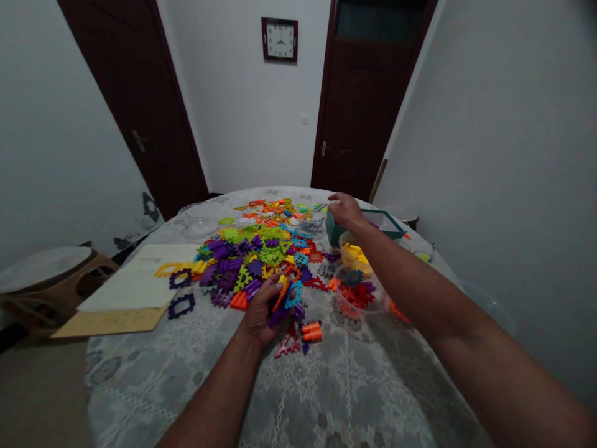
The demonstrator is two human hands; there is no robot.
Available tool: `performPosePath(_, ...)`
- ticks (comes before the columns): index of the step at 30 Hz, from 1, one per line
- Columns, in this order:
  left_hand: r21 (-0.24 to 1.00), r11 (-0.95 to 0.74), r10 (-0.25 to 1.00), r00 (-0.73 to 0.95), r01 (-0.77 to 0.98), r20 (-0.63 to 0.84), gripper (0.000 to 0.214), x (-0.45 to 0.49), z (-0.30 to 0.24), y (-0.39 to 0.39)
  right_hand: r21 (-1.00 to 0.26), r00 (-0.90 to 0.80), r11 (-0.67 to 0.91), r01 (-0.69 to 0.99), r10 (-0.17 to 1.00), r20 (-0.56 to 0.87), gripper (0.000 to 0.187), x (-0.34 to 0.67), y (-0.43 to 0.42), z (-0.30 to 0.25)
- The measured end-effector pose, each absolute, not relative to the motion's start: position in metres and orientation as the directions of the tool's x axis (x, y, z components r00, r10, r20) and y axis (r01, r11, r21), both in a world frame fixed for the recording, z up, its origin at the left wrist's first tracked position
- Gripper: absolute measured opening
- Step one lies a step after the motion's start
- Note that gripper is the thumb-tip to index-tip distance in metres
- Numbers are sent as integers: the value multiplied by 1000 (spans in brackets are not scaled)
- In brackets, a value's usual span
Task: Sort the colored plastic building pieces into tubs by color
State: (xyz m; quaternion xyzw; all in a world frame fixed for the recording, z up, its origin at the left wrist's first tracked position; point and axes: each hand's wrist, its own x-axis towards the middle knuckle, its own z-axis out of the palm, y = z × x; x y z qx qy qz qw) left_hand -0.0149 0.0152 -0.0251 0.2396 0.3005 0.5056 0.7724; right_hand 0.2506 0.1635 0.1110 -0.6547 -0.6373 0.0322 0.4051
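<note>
A heap of coloured plastic interlocking pieces (261, 249) covers the middle of a round table (326, 386) with a grey lace cloth. My left hand (261, 314) is closed round several pieces (285, 298), purple, orange and blue, near the front of the heap. My right hand (345, 210) reaches far out, fingers curled at the near left corner of a teal box (387, 227); whether it holds anything is hidden.
Clear round containers hold yellow pieces (352, 252) and red pieces (357, 295) under my right forearm. A white board (140, 280) lies on brown card at the table's left. A wooden stool (51, 280) stands left. Two dark doors and a wall clock (280, 39) are behind.
</note>
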Motion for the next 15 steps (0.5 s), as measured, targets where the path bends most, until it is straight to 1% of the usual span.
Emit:
performPosePath(3,666,368,928,303,-649,-216,48,-15,-26,16,-547,171,139,826,862,477,32,248,163,112)
performPosePath(5,659,363,930,306,-659,-206,47,-15,-25,16,-520,107,176,836,876,470,28,243,145,110)
performPosePath(7,657,353,933,305,-666,-193,45,-13,-25,15,-499,1,238,833,902,431,25,235,115,108)
performPosePath(11,654,350,933,314,-671,-177,46,-11,-26,15,-506,-270,381,774,921,280,22,213,42,105)
performPosePath(13,650,344,934,322,-678,-158,48,-11,-27,16,-522,-369,437,733,899,235,25,200,9,98)
performPosePath(15,649,336,935,327,-683,-140,49,-11,-28,16,-517,-421,475,712,878,227,34,188,-14,86)
